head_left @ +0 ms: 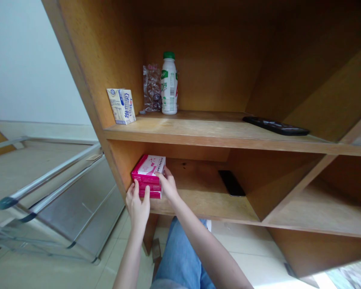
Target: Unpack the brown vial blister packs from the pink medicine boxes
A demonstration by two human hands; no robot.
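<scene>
A stack of pink-and-white boxes [148, 176] stands at the left end of the lower shelf, against the side wall. The top box shows a white panel with printing; the ones beneath show only their pink edges. My left hand [137, 206] is on the front left of the stack, with its fingertips and thumb against the box edges. At the right side, my right hand [169, 186] grips the stack, its fingers partly hidden behind the corner. Together the two hands hold the stack between them.
On the upper shelf are a drink carton [122, 106], a crumpled clear plastic bag [152, 88], a white bottle with a green cap [169, 86] and a black phone [275, 125]. Another dark phone [231, 183] lies on the lower shelf. A metal-framed rack [57, 176] stands left.
</scene>
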